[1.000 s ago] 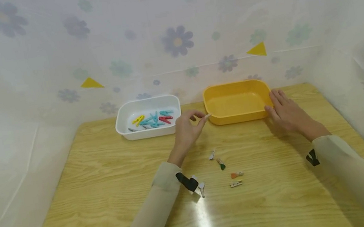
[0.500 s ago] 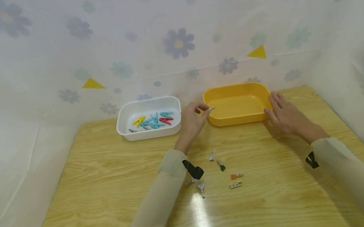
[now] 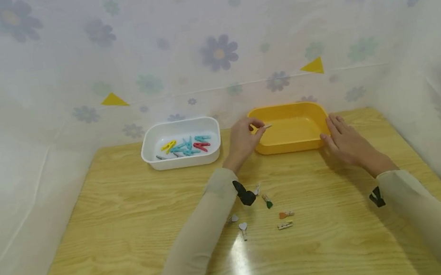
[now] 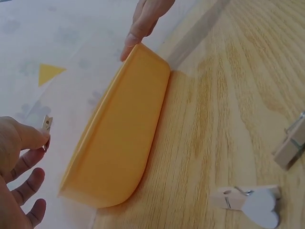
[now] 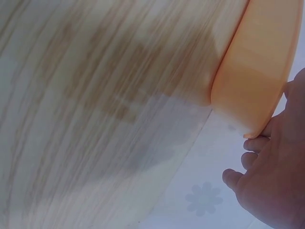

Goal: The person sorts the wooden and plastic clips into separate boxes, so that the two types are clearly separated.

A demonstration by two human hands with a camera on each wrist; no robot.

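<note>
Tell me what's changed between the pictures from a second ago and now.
The left hand, pinching a wooden clothespin, has moved rightward, bringing the clothespin from the yellow tray's left edge to over its inside. Nothing was newly taken hold of or let go. The right hand stayed on the tray's right end; the white tray and the clothespins lying on the table look unchanged.

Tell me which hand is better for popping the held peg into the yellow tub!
The left hand, I think: its fingers pinch the peg near the open tub. The right hand just touches the tub's end.
</note>
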